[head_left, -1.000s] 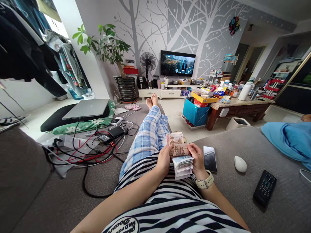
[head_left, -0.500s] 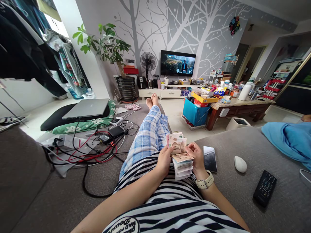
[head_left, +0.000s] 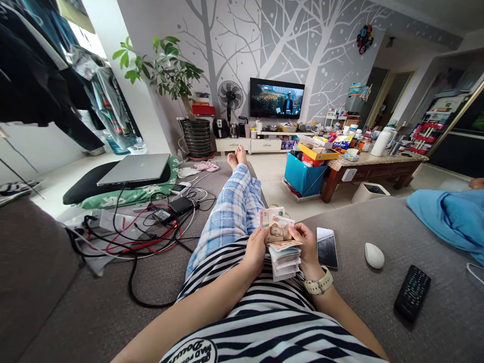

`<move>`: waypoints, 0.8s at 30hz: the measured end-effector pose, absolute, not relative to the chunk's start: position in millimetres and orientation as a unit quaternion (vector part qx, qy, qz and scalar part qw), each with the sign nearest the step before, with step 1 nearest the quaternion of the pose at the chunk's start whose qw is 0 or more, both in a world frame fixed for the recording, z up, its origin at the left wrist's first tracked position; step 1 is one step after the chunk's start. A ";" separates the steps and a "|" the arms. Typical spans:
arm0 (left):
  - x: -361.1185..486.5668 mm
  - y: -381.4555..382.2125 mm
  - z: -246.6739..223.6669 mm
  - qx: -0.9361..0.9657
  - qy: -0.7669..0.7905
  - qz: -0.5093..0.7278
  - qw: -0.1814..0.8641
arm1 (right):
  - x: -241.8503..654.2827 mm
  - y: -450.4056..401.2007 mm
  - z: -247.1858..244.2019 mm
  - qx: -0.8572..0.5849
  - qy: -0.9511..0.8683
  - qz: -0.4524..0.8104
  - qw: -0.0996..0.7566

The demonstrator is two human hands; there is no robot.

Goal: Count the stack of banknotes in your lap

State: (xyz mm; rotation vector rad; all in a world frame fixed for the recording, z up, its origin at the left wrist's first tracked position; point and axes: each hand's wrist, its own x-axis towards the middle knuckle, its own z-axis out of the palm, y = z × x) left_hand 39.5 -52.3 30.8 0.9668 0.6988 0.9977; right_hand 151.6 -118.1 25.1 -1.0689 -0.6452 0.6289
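Observation:
Between my two hands, above my lap, is a wad of banknotes (head_left: 284,263), its lower part fanned and folded toward me. My left hand (head_left: 257,248) is closed on the wad's left edge, thumb on top. Pinched at its right edge by my right hand (head_left: 305,243) is a brownish note with a portrait (head_left: 279,231), tilted a little against pinkish notes behind it. A cream watch (head_left: 319,281) is on my right wrist. The fingers under the notes are hidden.
On the grey sofa to the right lie a phone (head_left: 326,247), a white mouse (head_left: 374,255) and a black remote control (head_left: 412,293). Tangled cables (head_left: 151,232) and a closed laptop (head_left: 134,169) are on the left. A blue bin (head_left: 304,174) stands by the low table (head_left: 381,162).
The front brownish note has slid slightly right and tilted, showing more of the pinkish notes behind it. My right hand has shifted only a little.

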 end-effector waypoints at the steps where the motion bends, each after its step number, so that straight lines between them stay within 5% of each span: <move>1: 39.6 -51.9 30.3 0.435 0.314 0.448 0.715 | 151.7 -118.0 24.8 -0.492 -0.298 0.289 0.766; 24: 38.6 -48.2 26.5 0.418 0.297 0.437 0.739 | 151.2 -120.0 25.5 -0.475 -0.314 0.299 0.766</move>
